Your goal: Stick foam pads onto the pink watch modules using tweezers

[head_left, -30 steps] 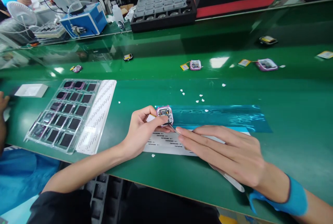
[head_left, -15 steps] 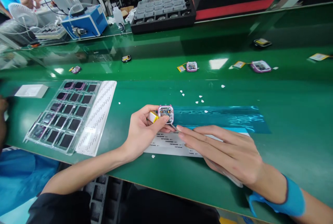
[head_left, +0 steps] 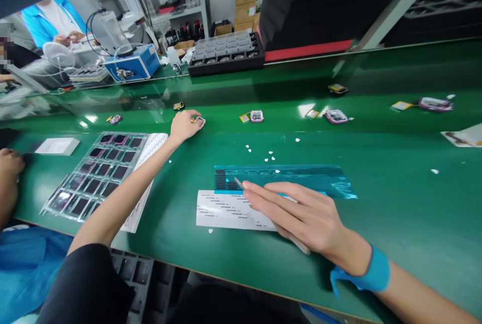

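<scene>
while the left hand [head_left: 183, 125] is stretched towards the far part of the bench [head_left: 395, 233], its thumb and fingertips are at a small case [head_left: 200, 122]; from where i stand, i can't tell whether they pinch it or have let it loose. it lies between a black unit [head_left: 178, 106] and a pink-rimmed one [head_left: 256, 116]. the right hand [head_left: 301, 213] has its fingers wrapped round tweezers [head_left: 238, 183], tips over the blue film [head_left: 301, 177], near the white sheet [head_left: 214, 211]. i'd judge the case light and stiff, its rim a bit slick, its inside fragile; best held by two opposite edges, fingertips off the face. if it carries a battery like the pink-rimmed one's [head_left: 244, 118], the thin lead would likely tear if tugged.
</scene>
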The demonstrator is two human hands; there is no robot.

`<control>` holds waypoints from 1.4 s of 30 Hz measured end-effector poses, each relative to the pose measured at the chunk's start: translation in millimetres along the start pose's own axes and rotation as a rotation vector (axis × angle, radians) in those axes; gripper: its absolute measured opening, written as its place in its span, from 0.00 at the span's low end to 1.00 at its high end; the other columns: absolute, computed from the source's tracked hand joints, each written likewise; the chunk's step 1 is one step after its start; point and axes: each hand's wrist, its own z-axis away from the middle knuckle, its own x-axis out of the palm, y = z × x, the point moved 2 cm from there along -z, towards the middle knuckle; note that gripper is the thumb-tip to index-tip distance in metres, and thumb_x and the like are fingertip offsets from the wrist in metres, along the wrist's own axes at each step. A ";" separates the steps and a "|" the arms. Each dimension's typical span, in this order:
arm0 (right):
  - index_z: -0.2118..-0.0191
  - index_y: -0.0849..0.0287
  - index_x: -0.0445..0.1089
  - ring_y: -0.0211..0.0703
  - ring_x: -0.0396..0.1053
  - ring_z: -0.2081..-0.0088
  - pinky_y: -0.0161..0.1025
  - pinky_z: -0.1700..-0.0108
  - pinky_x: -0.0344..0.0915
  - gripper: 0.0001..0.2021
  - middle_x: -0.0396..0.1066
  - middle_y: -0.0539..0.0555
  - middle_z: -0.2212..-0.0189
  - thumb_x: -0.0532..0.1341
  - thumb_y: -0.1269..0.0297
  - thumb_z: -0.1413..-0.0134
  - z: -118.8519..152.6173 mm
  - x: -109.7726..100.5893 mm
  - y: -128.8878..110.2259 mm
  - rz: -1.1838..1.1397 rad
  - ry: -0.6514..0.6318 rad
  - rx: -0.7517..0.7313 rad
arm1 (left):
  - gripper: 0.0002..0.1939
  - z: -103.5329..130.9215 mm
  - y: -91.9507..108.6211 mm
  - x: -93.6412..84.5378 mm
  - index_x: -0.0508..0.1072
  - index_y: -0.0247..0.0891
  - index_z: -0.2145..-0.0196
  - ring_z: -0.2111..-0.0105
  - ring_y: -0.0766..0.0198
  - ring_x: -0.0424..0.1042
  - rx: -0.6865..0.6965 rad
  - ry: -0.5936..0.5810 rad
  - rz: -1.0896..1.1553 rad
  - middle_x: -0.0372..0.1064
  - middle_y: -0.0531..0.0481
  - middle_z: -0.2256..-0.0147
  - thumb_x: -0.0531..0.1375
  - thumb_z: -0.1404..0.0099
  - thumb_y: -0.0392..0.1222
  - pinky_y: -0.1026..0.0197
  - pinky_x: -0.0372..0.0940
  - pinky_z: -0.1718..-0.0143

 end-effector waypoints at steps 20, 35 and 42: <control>0.38 0.60 0.68 0.41 0.75 0.71 0.37 0.67 0.72 0.18 0.77 0.51 0.70 0.53 0.79 0.28 2.4 2.7 9.7 -0.006 0.120 0.253 | 0.10 92.0 84.0 44.6 0.65 0.40 0.48 0.73 0.66 0.79 0.122 -0.266 0.649 0.81 0.49 0.64 0.59 0.25 0.38 0.65 0.70 0.68; 0.48 0.56 0.71 0.33 0.78 0.70 0.29 0.72 0.68 0.09 0.82 0.48 0.63 0.60 0.75 0.28 8.5 11.7 -3.2 -0.056 -0.010 0.318 | 0.09 200.2 71.6 27.8 0.70 0.38 0.53 0.70 0.67 0.80 -0.002 -0.298 1.131 0.81 0.49 0.65 0.64 0.29 0.39 0.66 0.75 0.64; 0.49 0.57 0.70 0.34 0.76 0.71 0.31 0.73 0.67 0.17 0.81 0.49 0.63 0.53 0.82 0.34 8.8 11.4 -4.8 -0.117 -0.178 0.288 | 0.06 203.9 71.7 20.9 0.77 0.37 0.56 0.71 0.65 0.77 0.093 -0.202 0.837 0.80 0.49 0.68 0.62 0.31 0.37 0.64 0.70 0.69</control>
